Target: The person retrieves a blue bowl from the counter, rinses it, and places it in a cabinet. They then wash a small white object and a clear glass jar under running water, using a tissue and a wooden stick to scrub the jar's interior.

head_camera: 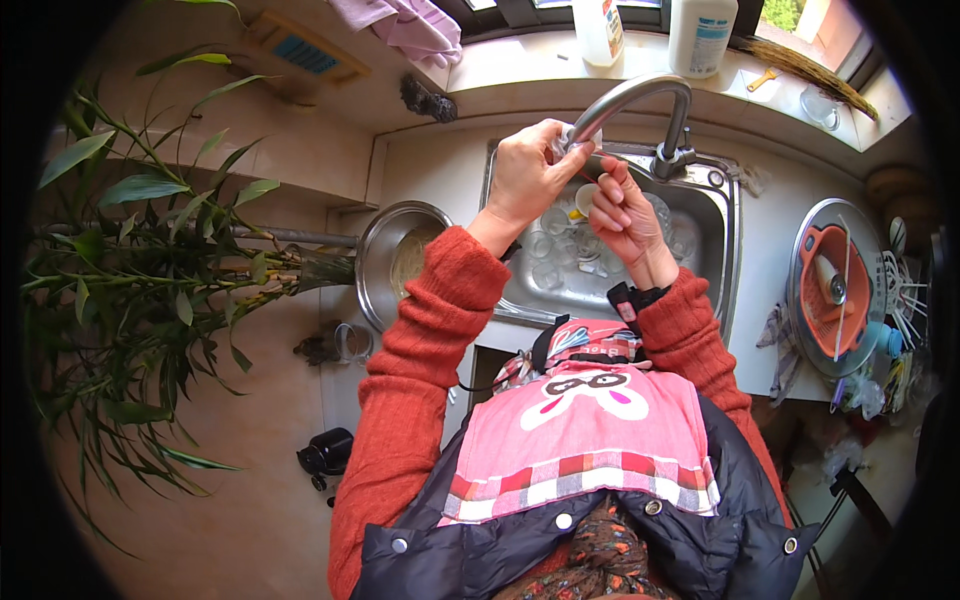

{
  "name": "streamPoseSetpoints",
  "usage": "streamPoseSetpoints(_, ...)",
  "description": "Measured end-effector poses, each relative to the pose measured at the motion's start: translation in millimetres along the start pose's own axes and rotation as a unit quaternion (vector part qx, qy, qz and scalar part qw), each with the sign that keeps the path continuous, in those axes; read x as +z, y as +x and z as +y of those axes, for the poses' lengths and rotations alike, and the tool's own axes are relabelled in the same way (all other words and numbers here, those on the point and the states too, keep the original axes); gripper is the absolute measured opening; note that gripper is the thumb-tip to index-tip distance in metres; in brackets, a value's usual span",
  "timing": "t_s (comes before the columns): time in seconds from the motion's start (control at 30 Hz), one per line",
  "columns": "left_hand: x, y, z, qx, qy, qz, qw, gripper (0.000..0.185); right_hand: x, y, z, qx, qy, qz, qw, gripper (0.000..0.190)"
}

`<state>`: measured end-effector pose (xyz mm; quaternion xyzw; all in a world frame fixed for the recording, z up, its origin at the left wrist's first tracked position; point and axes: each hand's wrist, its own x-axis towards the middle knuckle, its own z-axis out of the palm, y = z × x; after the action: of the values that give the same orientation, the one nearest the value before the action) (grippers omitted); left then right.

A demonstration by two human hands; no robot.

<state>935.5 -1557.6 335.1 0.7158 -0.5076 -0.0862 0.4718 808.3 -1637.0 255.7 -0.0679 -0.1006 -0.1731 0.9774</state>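
Note:
At the mouth of the curved metal faucet (636, 91), my left hand (529, 171) pinches some whitish, thin material (561, 141) around the spout's end. My right hand (624, 214), just to the right and lower, holds a thin red string or band (587, 178) between thumb and fingertips; it runs towards the spout. Below both hands lies the stainless steel sink (694, 289), with several clear glasses (549, 275) and a white cup (586, 198) in it. My hands hide part of the spout's end and of the sink.
A metal bowl (367, 281) stands left of the sink, beside a large leafy plant (150, 277). To the right, an orange basket (817, 319) rests on a round lid or tray (801, 225). Two bottles (600, 34) stand on the windowsill behind the faucet. A cloth (780, 345) hangs at the counter's edge.

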Motion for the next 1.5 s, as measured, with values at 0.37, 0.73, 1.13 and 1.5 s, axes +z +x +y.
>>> streamPoseSetpoints(0.37,-9.7,-2.8,-0.9,-0.079,-0.038,-0.059,0.994,0.024,36.1,14.8,-7.2,-0.124,-0.886,0.043,0.445,0.011)
streamPoseSetpoints(0.73,31.0,-63.5,-16.9,0.038,-0.02,0.187,0.981,0.019,27.7,8.9,21.9,-0.158,-0.691,0.222,0.67,0.015)
streamPoseSetpoints(1.13,42.5,-61.6,-12.1,0.037,-0.04,0.238,0.97,0.012,22.7,9.6,41.0,-0.212,-0.584,0.284,0.731,0.02)
streamPoseSetpoints(1.5,48.5,-67.7,0.1,0.005,-0.089,0.236,0.968,0.011,59.8,-0.1,17.8,-0.166,-0.888,0.178,0.389,0.015)
